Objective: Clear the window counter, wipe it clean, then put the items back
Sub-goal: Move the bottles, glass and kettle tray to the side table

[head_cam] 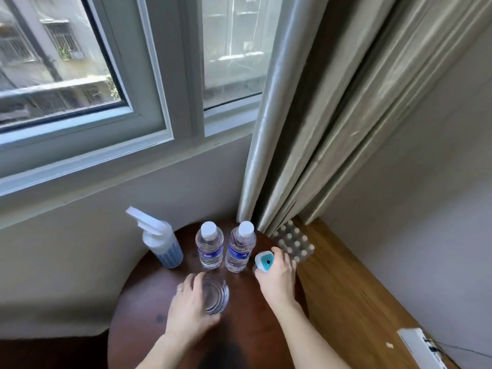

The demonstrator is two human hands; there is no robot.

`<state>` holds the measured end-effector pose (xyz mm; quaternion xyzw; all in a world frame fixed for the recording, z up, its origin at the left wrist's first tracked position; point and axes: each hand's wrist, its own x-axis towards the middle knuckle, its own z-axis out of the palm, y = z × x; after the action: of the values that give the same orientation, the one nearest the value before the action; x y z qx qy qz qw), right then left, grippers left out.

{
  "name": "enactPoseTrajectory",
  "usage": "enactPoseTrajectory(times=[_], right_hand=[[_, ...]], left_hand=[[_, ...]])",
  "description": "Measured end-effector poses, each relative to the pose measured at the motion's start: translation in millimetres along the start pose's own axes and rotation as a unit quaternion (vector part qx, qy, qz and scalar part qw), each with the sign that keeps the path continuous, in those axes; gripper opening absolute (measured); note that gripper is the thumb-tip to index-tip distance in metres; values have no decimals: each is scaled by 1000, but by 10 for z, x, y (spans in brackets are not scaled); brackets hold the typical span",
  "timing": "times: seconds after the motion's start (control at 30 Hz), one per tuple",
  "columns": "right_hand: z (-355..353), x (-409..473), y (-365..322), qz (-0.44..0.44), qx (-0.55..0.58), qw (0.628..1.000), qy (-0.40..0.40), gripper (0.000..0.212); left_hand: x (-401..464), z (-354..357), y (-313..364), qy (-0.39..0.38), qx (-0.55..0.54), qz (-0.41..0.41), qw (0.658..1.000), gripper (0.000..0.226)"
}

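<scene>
On the round dark wooden table [149, 302] stand two clear ribbed plastic water bottles [209, 246] [240, 247] with white caps, upright side by side at the far edge. Left of them one white spray bottle [162, 242] points its nozzle left. The left hand [190, 304] curls round one clear ribbed glass [214, 295], mouth up, near centre. The right hand [277, 275] grips a small white-and-teal device [263, 261] at right.
</scene>
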<state>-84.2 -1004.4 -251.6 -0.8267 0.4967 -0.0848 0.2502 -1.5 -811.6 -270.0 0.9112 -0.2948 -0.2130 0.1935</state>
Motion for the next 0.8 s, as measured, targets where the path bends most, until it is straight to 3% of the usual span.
enactPoseTrajectory(times=[0.27,0.53,0.8], right_hand=[[131,200,-27,-48,-15,999,1,67],[159,189,-21,-43,-24,998,-33,71],[-83,60,-176,-33,-39,998,-41,78]], left_hand=[[193,160,-18,-11,30,-21,999,87],[202,253,-39,-34,3,-41,999,82],[165,62,109,-63,19,-58,996,103]])
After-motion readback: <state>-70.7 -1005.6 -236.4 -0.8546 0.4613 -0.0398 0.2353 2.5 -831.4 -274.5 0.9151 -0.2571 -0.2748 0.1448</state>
